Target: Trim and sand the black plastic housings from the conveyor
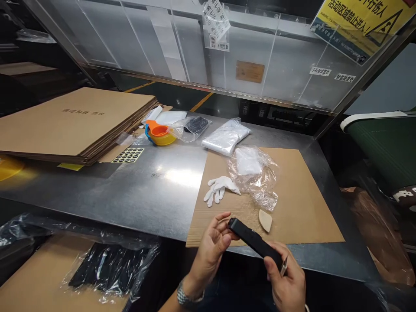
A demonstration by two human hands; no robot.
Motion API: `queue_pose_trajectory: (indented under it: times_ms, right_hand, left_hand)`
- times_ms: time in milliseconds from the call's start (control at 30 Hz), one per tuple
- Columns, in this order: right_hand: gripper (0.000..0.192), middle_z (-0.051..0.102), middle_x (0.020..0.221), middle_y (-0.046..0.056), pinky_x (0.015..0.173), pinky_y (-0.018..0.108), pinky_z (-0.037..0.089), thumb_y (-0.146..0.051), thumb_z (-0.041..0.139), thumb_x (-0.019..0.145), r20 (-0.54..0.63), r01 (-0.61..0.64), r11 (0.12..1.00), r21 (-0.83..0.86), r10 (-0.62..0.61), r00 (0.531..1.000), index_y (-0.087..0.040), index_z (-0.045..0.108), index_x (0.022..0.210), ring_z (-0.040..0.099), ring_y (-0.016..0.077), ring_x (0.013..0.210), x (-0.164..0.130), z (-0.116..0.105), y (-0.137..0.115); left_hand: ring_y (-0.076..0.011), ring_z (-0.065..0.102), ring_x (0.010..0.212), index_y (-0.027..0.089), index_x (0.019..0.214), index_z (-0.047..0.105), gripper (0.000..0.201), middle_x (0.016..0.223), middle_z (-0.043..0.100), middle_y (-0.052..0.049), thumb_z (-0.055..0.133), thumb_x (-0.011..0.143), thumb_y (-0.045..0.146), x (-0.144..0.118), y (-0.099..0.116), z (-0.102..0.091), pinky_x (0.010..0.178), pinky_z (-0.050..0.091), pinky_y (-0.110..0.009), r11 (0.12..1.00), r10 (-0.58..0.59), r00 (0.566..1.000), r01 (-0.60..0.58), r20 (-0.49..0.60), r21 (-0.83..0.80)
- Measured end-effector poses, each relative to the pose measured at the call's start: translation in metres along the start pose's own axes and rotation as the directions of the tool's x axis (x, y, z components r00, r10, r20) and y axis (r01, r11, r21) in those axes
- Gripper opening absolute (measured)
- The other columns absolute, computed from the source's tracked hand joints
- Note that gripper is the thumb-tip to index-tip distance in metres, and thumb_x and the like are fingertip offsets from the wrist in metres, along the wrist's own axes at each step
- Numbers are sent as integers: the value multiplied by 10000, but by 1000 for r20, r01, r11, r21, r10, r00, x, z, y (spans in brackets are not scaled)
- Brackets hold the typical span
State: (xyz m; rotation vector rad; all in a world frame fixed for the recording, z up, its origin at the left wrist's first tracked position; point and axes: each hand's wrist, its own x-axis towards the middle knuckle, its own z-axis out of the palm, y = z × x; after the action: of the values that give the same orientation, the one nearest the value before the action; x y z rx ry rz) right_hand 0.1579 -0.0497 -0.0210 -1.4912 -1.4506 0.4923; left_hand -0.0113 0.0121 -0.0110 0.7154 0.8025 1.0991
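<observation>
A long black handheld device point(255, 240) is tilted in front of me, over the near edge of the workbench. My right hand point(287, 277) grips its lower end, and a thin metal pointed tool point(284, 266) sticks out between the fingers; its kind does not show. At the upper end, my left hand point(212, 242) holds the device with fingertips and thumb. Just beyond it lies a beige wedge-shaped pad point(265, 221) on a flat cardboard sheet point(302, 203). A white glove point(221, 189) rests further left on that sheet, beside crumpled clear plastic point(260, 186).
Stacked flat cardboard point(74, 121) covers the bench's point(156, 190) left side. Orange and yellow cups point(161, 134), a bagged dark item point(196, 125) and white plastic bags point(225, 135) stand behind. Below left, a box holds black items in plastic point(107, 268). A clear panel point(191, 47) hangs above.
</observation>
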Motion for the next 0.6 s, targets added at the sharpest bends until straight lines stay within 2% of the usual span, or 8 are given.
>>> queue_pose_trajectory:
  times_ms: [67,133,233,300,367,433,500,600]
  right_hand:
    - [242,663,906,90,759,308,522,-377,559,835,-29,25,1000,1,-25,999,-190,616,978,639,215,861,-12,10,-1]
    - [361,657,915,100,752,297,518,-503,507,831,-3,17,1000,15,-17,1000,-188,620,966,636,217,862,-18,13,-2]
    - [571,641,813,69,623,257,512,-653,300,836,134,-78,996,31,73,988,-192,575,1030,633,180,709,-16,3,-5]
    - [517,600,694,18,519,224,469,-589,214,894,259,-183,983,12,174,950,-198,506,1064,582,139,563,-9,-9,-11]
    - [363,566,648,-13,499,207,441,-476,239,934,376,-232,972,-31,227,899,-210,472,1019,546,120,522,-1,-18,-20]
    - [235,572,679,-14,544,199,443,-385,301,940,479,-200,978,-58,203,854,-223,472,937,554,115,567,4,-23,-28]
    - [189,584,716,-10,575,197,445,-325,322,940,536,-127,991,-51,135,833,-230,478,889,562,114,603,5,-24,-33]
    - [165,597,735,-3,571,198,446,-243,328,938,517,5,997,-81,38,855,-227,492,936,574,117,608,2,-22,-35]
  left_hand:
    - [-196,580,909,213,1250,327,616,985,626,-83,643,751,388,-7,-7,9,860,407,-346,997,-46,997,41,-68,-73]
    - [-183,590,868,238,1282,263,615,938,626,-55,615,788,341,-13,-12,16,853,408,-360,990,-87,988,71,-124,-122]
    - [-174,592,805,232,1258,273,607,851,624,-26,623,779,357,-19,-15,15,808,416,-354,988,-109,984,92,-144,-120]
    - [-182,594,783,206,1213,318,599,819,632,-34,646,749,394,-23,-16,11,776,422,-353,987,-138,987,130,-85,-92]
    - [-191,595,784,188,1156,364,580,810,642,-47,667,720,423,-26,-17,7,765,424,-356,983,-168,986,167,3,-75]
    - [-194,592,812,188,1107,394,549,825,645,-55,679,705,429,-29,-18,3,776,421,-354,981,-181,981,185,69,-56]
    - [-188,584,828,194,1074,404,529,841,641,-52,694,694,421,-31,-18,2,779,417,-342,982,-184,977,187,108,-17]
    - [-176,577,816,203,1051,397,529,843,625,-36,711,678,409,-34,-17,0,755,417,-324,981,-194,973,190,123,47]
